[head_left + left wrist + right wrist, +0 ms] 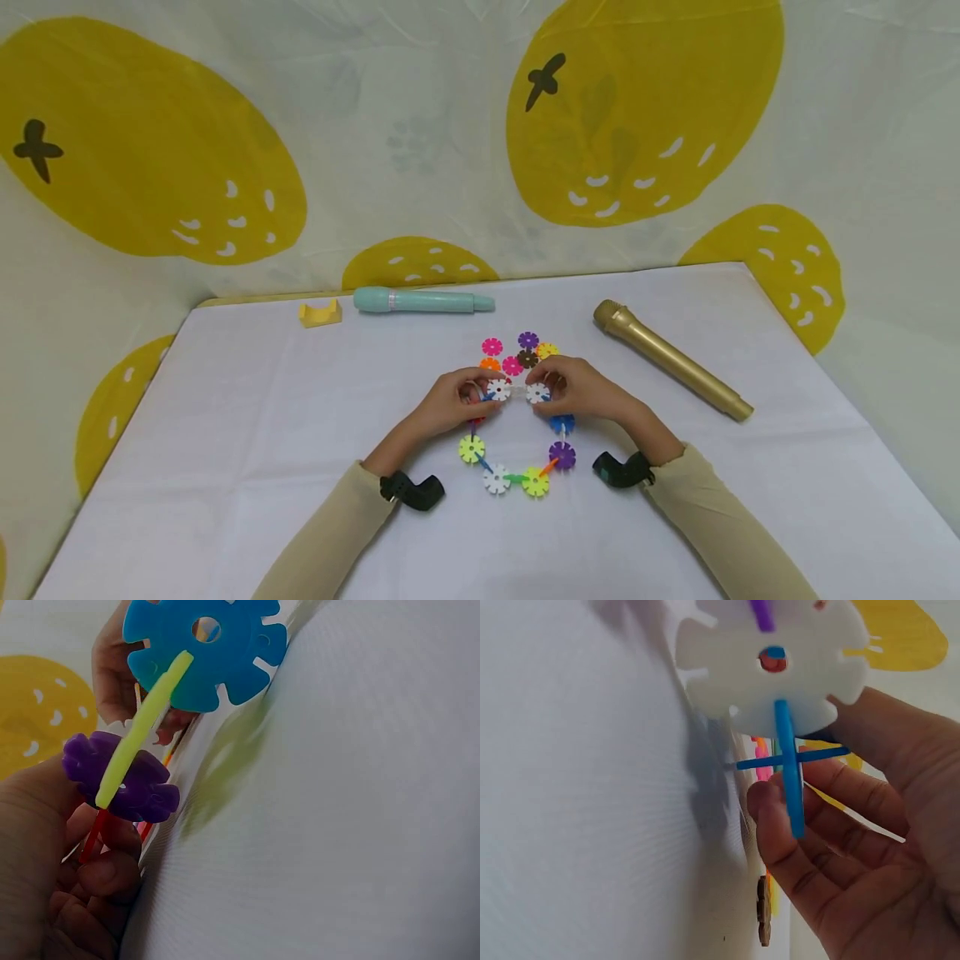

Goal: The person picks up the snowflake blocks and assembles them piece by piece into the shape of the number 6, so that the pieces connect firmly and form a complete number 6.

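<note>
A ring-shaped chain of notched plastic snowflake discs (536, 482), in several colours, stands between my hands. My left hand (447, 403) grips its far left part beside a white disc (498, 389). In the left wrist view, a purple disc (127, 776) sits by the fingers, linked through an edge-on lime disc (146, 727) to a blue disc (206, 656). My right hand (581, 390) pinches the chain by another white disc (537, 393), facing the left one across a pale edge-on piece. In the right wrist view, edge-on blue discs (789, 772) cross at the fingertips, below a white disc (772, 660).
Loose discs, including pink (492, 346), purple (528, 340) and brown (527, 358), lie just beyond the hands. A mint toy microphone (423, 301) and a yellow notched block (320, 314) lie at the back. To the right is a gold microphone (675, 361) on the white tabletop (300, 433).
</note>
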